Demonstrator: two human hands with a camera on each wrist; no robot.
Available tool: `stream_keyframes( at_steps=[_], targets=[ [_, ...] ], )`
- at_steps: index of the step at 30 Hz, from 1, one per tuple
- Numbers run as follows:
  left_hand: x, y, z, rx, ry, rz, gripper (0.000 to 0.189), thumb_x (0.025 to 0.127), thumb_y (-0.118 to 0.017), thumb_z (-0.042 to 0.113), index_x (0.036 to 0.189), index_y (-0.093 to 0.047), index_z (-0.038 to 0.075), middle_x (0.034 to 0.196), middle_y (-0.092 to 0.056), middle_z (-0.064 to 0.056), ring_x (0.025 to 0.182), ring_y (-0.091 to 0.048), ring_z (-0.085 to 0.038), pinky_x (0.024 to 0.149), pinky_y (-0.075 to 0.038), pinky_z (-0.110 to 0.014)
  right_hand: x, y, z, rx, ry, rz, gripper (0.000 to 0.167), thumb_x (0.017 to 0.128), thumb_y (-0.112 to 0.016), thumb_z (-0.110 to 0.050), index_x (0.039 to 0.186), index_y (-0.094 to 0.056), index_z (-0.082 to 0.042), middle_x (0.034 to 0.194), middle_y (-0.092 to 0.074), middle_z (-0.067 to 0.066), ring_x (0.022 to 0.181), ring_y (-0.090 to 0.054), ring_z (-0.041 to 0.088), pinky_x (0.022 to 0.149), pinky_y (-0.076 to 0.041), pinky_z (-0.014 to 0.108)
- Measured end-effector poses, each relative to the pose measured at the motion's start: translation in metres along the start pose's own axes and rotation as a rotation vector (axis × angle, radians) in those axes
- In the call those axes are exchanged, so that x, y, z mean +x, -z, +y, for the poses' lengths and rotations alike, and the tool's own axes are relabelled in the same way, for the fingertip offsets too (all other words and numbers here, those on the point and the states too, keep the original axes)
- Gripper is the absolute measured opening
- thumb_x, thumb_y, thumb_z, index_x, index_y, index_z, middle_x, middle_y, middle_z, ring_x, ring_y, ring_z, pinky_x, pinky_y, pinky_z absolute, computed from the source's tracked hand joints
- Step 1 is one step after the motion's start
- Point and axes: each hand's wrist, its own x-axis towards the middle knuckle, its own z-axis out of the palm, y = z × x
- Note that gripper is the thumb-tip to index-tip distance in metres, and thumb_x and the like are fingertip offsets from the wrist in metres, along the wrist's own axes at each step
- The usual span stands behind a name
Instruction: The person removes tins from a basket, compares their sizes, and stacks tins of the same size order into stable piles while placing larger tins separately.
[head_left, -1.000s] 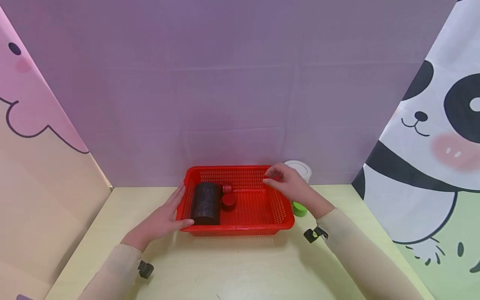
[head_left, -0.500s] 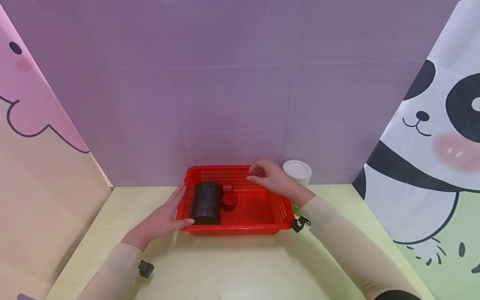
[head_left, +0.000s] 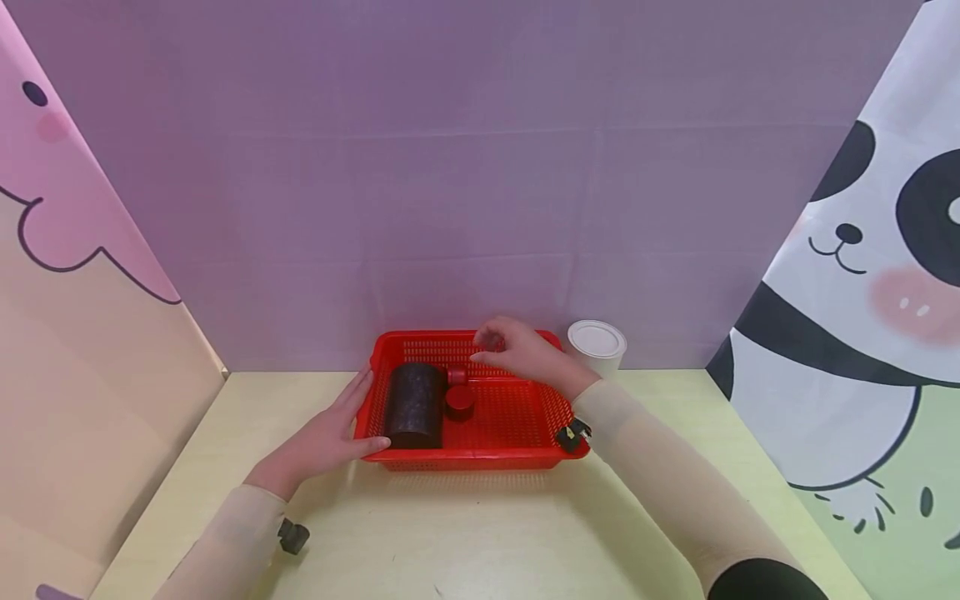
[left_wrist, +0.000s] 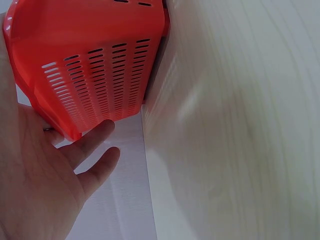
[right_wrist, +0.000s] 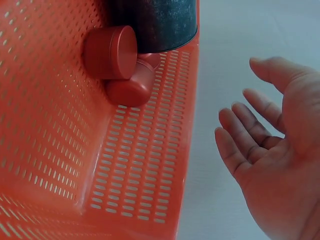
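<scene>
A red slatted plastic basket stands on the table with a dark cylinder lying in its left part. Beside that cylinder are a short, round red piece and another red piece just behind it. My left hand rests at the basket's left end, fingers along the side rim and thumb at the front corner. In the left wrist view its fingers are extended next to the slatted wall. My right hand is over the back of the basket, loosely bent and holding nothing; the right wrist view shows its bare palm.
A white lidded tub stands behind the basket's right end. A purple cloth wall rises at the table's back, with a panda-printed panel on the right and a pink printed panel on the left.
My right hand has moved left from near the white tub to over the basket's back middle. A green item at the basket's right is now hidden by the sleeve. The left hand stays put.
</scene>
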Motion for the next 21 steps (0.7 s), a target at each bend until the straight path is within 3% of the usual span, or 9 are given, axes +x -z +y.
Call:
stream_keyframes(
  at_steps=[7,15,21],
  targets=[
    [-0.001,0.002,0.001,-0.006,-0.004,0.0,0.124,0.092,-0.077,0.069,0.179,-0.009,0.014,0.187,-0.006,-0.005,0.167,-0.023,-0.04,0.118,-0.048,-0.065,0.015,-0.006,0.012,0.012,0.024,-0.083,0.043,0.095,-0.089,-0.021,0.131,-0.072,-0.005,0.13,-0.071,0.019,0.119,-0.068,0.033,0.105,-0.06,0.048],
    [-0.001,-0.002,-0.003,-0.018,-0.022,0.001,0.123,0.092,-0.077,0.069,0.18,-0.008,0.016,0.187,-0.006,-0.004,0.168,-0.02,-0.039,0.117,-0.049,-0.066,0.018,-0.025,0.026,0.035,-0.021,-0.172,0.055,0.089,-0.094,-0.024,0.137,-0.069,-0.013,0.133,-0.069,0.01,0.123,-0.064,0.028,0.098,-0.063,0.039],
    [-0.004,-0.001,-0.002,-0.014,-0.024,-0.004,0.123,0.093,-0.076,0.069,0.18,-0.008,0.016,0.187,-0.004,-0.004,0.168,-0.019,-0.038,0.119,-0.047,-0.065,0.016,-0.035,0.028,0.066,-0.06,-0.216,0.059,0.088,-0.096,-0.025,0.139,-0.068,-0.015,0.134,-0.068,0.004,0.126,-0.062,0.027,0.096,-0.064,0.039]
  ],
)
